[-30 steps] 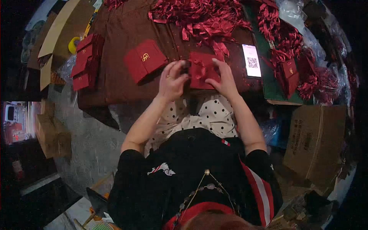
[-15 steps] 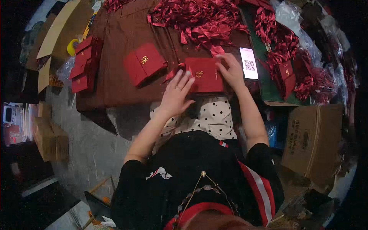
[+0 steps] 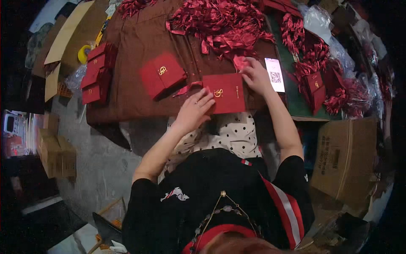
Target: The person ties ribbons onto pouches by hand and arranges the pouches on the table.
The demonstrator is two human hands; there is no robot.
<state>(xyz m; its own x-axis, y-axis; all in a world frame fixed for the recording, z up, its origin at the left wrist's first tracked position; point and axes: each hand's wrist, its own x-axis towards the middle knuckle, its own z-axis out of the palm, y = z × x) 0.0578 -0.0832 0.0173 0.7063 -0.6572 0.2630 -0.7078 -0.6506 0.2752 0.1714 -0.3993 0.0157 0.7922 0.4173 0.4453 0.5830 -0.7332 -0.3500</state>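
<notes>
A flat red gift box (image 3: pixel 231 96) with a gold logo lies at the table's front edge, before my body. My left hand (image 3: pixel 195 109) grips its left side, fingers together on top and thumb lower down. Past the box's far right corner, my right hand (image 3: pixel 257 77) has curled fingers pinching a red ribbon (image 3: pixel 240 63) that leads from the ribbon pile. Part of the ribbon is hidden by the fingers. A short pinkish-red ribbon piece (image 3: pixel 188 88) lies left of the box. Farther left sits a thicker red box (image 3: pixel 163 75) with the same logo.
A large red ribbon pile (image 3: pixel 224 27) covers the table's back. Stacked red boxes (image 3: pixel 98 72) stand at the left edge. A phone (image 3: pixel 275 75) showing a QR code lies right of my hand. Cardboard cartons (image 3: pixel 344 156) stand below at the right.
The red box has shifted toward my body, and my left hand has come nearer with it. My right hand has moved slightly off the box's corner, its fingers more curled at the ribbon.
</notes>
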